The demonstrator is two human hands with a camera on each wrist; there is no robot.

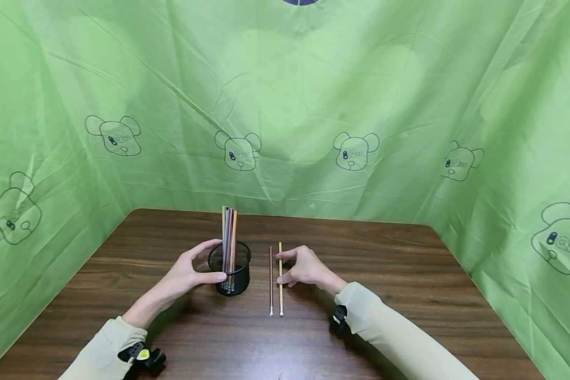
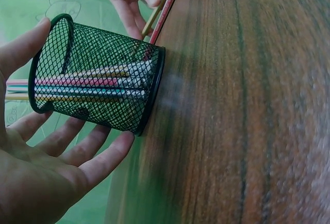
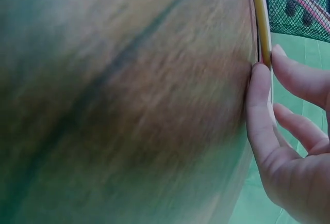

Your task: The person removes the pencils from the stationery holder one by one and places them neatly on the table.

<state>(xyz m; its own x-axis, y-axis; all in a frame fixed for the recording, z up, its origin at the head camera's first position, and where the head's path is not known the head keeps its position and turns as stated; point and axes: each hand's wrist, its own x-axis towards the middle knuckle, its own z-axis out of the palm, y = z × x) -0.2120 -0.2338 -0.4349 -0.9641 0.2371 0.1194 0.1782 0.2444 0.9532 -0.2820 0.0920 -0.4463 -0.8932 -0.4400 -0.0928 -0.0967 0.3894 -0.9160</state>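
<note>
The right grip (image 1: 305, 267) pinches a slim yellow pencil (image 1: 281, 300) at mid-surface; at nine o'clock, the left grip (image 1: 188, 271) clasps a round black mesh cup (image 1: 244, 280). Brown wood-grain surface (image 1: 385, 253) runs wide toward three, green cloth (image 1: 290, 179) beyond its twelve-o'clock edge.

From where I stand, both of the person's forearms slant inward from the near side, sleeved almost to the wrists. The left arm (image 1: 102, 348) angles far and rightward; its left hand (image 1: 185, 272) is spread in a wide curve, thumb nearer, fingers farther. The right arm (image 1: 404, 332) leans leftward, and the right hand (image 1: 306, 268) bends down, thumb and forefinger pinching.
</note>
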